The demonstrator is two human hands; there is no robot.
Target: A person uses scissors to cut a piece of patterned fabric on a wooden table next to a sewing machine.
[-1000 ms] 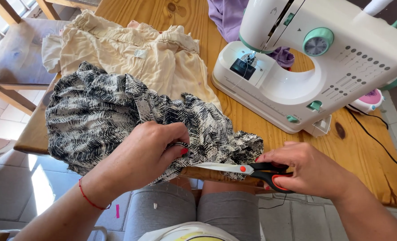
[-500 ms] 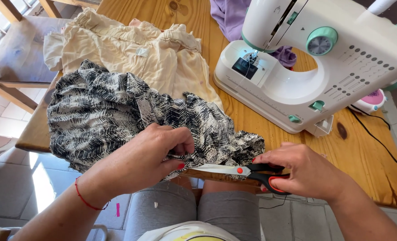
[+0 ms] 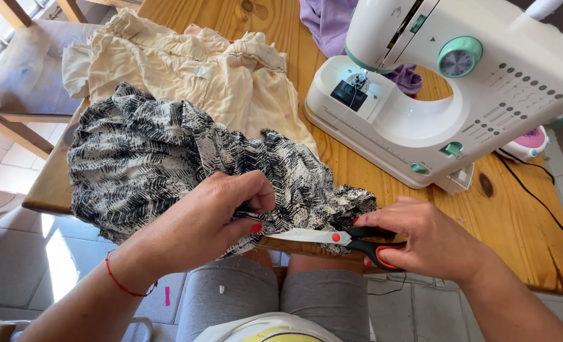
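Note:
A black-and-white patterned fabric (image 3: pixel 148 158) lies bunched over the near left edge of the wooden table (image 3: pixel 515 228). My left hand (image 3: pixel 215 218) pinches the fabric's lower edge, fingers curled around it. My right hand (image 3: pixel 430 237) grips scissors (image 3: pixel 351 239) with black and red handles. The blades point left along the fabric's edge, close to my left fingertips. Part of the blades is hidden under the cloth.
A white sewing machine (image 3: pixel 446 88) with mint-green knobs stands at the right. A cream garment (image 3: pixel 193 69) lies behind the patterned fabric, and purple cloth (image 3: pixel 329 25) sits behind the machine. A black cable (image 3: pixel 537 199) runs along the right. A wooden chair (image 3: pixel 22 82) is at left.
The view has drifted slightly. My right hand has pushed the scissors a little to the left along the fabric edge, while my left hand has kept its pinch on the cloth.

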